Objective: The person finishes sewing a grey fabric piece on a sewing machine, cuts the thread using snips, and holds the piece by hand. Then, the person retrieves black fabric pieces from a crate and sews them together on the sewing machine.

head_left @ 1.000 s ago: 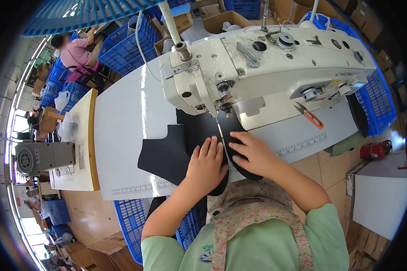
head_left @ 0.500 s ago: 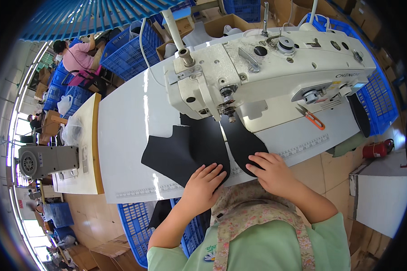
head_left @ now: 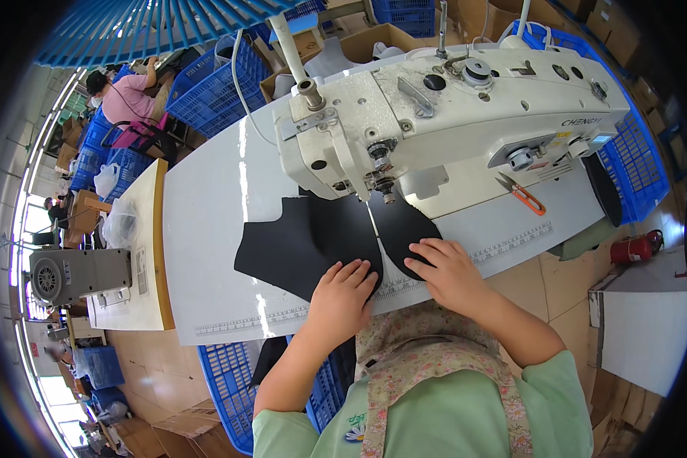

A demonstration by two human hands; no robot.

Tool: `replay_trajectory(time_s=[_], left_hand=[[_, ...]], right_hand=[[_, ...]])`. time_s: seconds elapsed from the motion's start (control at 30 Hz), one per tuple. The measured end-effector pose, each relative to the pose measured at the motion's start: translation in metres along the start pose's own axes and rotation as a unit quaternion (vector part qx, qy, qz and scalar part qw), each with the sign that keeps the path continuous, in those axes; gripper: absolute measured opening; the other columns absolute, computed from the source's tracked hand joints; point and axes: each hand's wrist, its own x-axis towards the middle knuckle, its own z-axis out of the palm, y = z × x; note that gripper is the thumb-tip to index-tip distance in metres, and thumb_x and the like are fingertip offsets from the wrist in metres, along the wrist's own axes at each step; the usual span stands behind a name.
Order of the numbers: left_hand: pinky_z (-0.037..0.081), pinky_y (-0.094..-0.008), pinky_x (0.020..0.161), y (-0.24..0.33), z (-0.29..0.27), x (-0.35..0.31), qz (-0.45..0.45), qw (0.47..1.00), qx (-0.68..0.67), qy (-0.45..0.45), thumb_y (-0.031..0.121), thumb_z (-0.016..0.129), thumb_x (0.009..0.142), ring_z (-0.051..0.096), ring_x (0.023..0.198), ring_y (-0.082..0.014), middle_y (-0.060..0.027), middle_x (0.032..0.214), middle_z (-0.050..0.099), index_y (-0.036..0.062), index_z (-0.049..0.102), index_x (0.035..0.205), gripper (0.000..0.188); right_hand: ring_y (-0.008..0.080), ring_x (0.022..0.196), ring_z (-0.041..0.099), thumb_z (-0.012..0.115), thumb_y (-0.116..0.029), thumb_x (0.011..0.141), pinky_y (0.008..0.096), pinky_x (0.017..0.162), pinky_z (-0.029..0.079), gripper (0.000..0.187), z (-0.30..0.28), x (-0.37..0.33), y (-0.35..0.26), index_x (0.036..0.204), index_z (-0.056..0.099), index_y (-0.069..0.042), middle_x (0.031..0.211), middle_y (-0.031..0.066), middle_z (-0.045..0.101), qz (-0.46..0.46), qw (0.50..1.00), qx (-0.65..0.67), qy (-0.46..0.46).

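Two black fabric panels, a wide left one (head_left: 278, 248) and a narrower right one (head_left: 401, 233), lie side by side on the white table. Their far ends run under the head of a white sewing machine (head_left: 466, 103), which hides the needle point. A thin pale gap shows between the panels. My left hand (head_left: 343, 298) rests flat on the near end of the left panel, fingers extended. On the right panel's near edge lies my right hand (head_left: 452, 275), its fingers spread and pressing down. Both hands are open.
Orange-handled thread snips (head_left: 528, 197) lie on the table right of the machine head. A ruler strip (head_left: 511, 243) runs along the near edge. Below the table stands a blue crate (head_left: 229, 389) with dark pieces. A person (head_left: 130, 99) sits at the far left.
Both black panels have slid a little farther under the machine head. My hands have moved forward with them, still lying flat on the fabric.
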Motion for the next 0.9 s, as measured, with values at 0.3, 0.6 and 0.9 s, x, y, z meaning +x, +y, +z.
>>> replay_trajectory(time_s=[0.3,0.6,0.9], left_hand=[[0.04,-0.0444,0.11,-0.01,-0.004,0.015,-0.007,1.0,0.003,-0.005,0.012,0.064,0.077,0.055,0.125,-0.0286,-0.0125,0.13,0.062,0.0059,0.067,0.118,0.041],[0.041,-0.0434,0.109,-0.021,-0.002,0.026,0.001,1.0,0.026,0.003,0.009,0.063,0.076,0.055,0.124,-0.0278,-0.0122,0.13,0.062,0.0052,0.067,0.117,0.041],[0.041,-0.0436,0.108,-0.031,-0.001,0.038,0.002,0.999,0.048,0.019,0.007,0.061,0.077,0.056,0.123,-0.0276,-0.013,0.128,0.063,0.0046,0.068,0.114,0.037]], right_hand=[[0.0275,0.122,0.052,0.064,-0.008,0.08,0.042,0.097,0.044,0.031,0.007,0.012,0.011,0.111,0.069,-0.007,0.126,0.0093,0.061,-0.003,1.0,-0.017,0.018],[0.0268,0.124,0.051,0.064,-0.008,0.081,0.0418,0.1,0.042,0.032,0.012,0.025,0.023,0.113,0.069,-0.007,0.127,0.0086,0.061,-0.001,0.999,-0.026,0.023],[0.0266,0.126,0.049,0.062,-0.007,0.08,0.0412,0.101,0.041,0.036,0.012,0.039,0.029,0.116,0.067,-0.008,0.129,0.0086,0.059,-0.009,0.999,-0.047,0.019]])
